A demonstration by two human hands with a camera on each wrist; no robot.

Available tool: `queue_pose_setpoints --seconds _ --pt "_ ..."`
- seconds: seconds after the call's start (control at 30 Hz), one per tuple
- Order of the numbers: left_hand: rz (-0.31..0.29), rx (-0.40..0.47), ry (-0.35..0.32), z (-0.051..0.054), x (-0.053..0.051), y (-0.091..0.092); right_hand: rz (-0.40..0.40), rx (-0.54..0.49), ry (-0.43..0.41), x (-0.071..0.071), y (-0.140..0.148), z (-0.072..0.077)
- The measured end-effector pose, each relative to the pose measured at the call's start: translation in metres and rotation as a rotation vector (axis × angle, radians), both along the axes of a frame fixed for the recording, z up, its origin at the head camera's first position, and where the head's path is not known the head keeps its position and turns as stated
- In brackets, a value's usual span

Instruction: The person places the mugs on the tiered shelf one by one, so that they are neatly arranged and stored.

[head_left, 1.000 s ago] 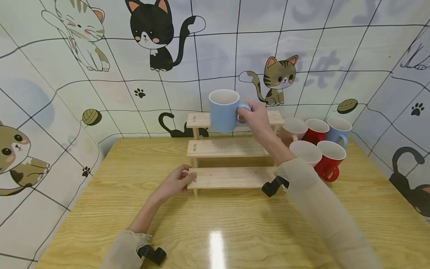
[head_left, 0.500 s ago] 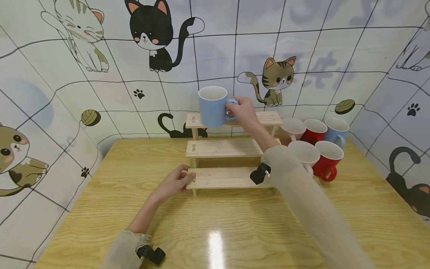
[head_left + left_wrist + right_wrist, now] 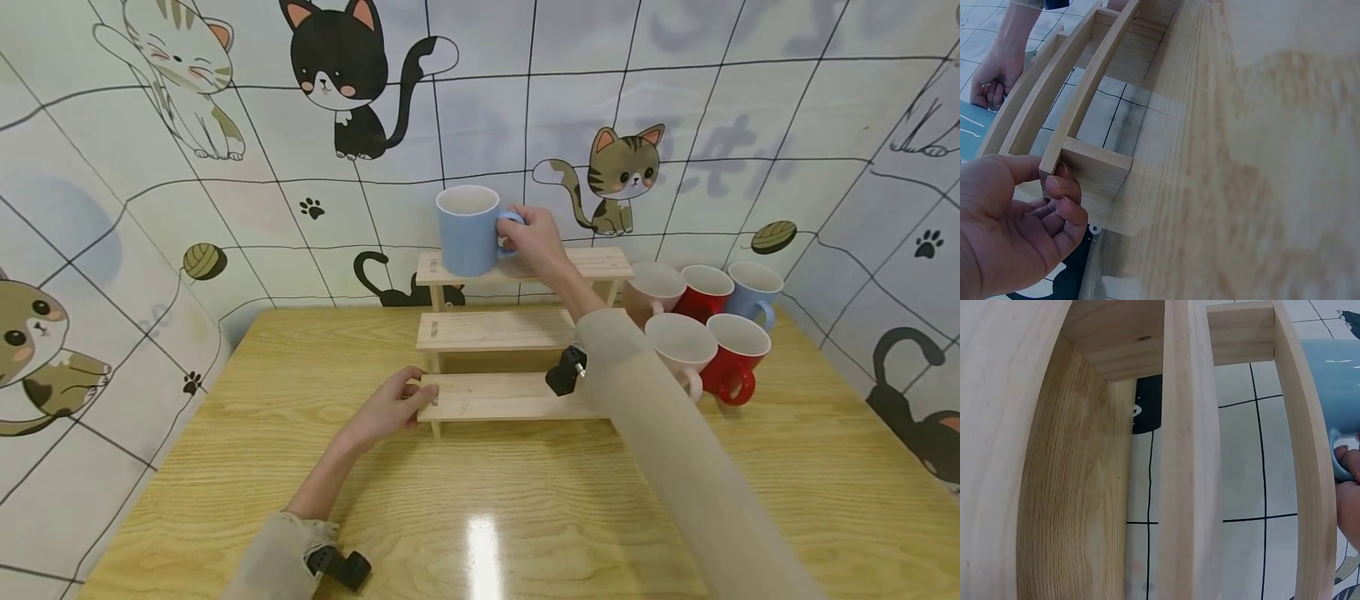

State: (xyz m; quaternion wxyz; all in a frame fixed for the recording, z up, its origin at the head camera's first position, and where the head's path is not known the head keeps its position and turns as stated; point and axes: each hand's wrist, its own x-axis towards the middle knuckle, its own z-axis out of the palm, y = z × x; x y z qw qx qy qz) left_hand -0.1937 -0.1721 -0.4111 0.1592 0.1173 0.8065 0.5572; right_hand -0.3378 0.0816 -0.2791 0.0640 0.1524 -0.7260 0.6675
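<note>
Blue mug [image 3: 468, 233]: being held upright at the left part of the top board of a three-tier wooden rack [image 3: 495, 332]; whether its base is touching the board cannot be told. Right hand [image 3: 534, 237] is gripping the mug's handle. Left hand [image 3: 390, 404] is pinching the left end of the lowest board between thumb and fingers. Five other mugs [image 3: 701, 335] are standing grouped beside the rack's right end on a wood-grain table [image 3: 420, 492]. A cat-printed backdrop [image 3: 480, 125] is hanging behind.

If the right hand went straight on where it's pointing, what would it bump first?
The right hand would meet the blue mug first, since it holds its handle. Past that, probably the cat wall, though depth is unclear.
</note>
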Motion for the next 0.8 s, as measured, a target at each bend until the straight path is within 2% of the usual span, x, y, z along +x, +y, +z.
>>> queue_pose_setpoints --seconds 0.2,0.53,0.8 --pt "-0.005 0.007 -0.004 0.0 -0.001 0.0 0.021 0.003 -0.006 -0.005 -0.003 0.001" --pt "-0.013 0.011 0.0 0.0 -0.001 0.0 0.063 0.141 -0.003 -0.003 0.006 0.003" --pt "-0.017 0.007 -0.001 0.0 -0.001 -0.001 0.112 0.199 -0.012 0.002 0.016 0.007"
